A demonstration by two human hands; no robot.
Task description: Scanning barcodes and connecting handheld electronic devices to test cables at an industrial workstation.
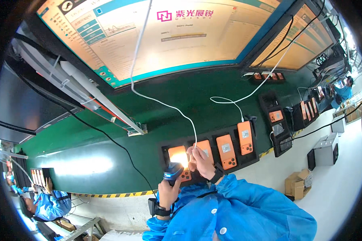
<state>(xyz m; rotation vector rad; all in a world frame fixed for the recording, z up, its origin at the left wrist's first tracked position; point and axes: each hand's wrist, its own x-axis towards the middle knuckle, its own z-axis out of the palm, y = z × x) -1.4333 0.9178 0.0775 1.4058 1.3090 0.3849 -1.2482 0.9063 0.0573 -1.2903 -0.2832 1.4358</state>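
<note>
My left hand (167,193) is wrapped around the grip of a dark barcode scanner (173,170). The scanner's bright light falls on an orange phone (185,176) at the left end of a black tray (248,160). My right hand (204,164) pinches the end of a white cable (180,110) over the upper edge of a second orange phone (205,146); whether the plug is in it is hidden by my fingers. Farther right in the tray lie a third phone (227,152) with a white label and another phone (245,137), which has its own white cable (242,114) at its top.
A large monitor (181,52) and a second screen (293,44) stand behind the green bench (108,148). A black scanner cord (116,142) crosses the bench. More trays with phones (276,116) are at right. Co-workers in blue (54,207) sit at far left and far right.
</note>
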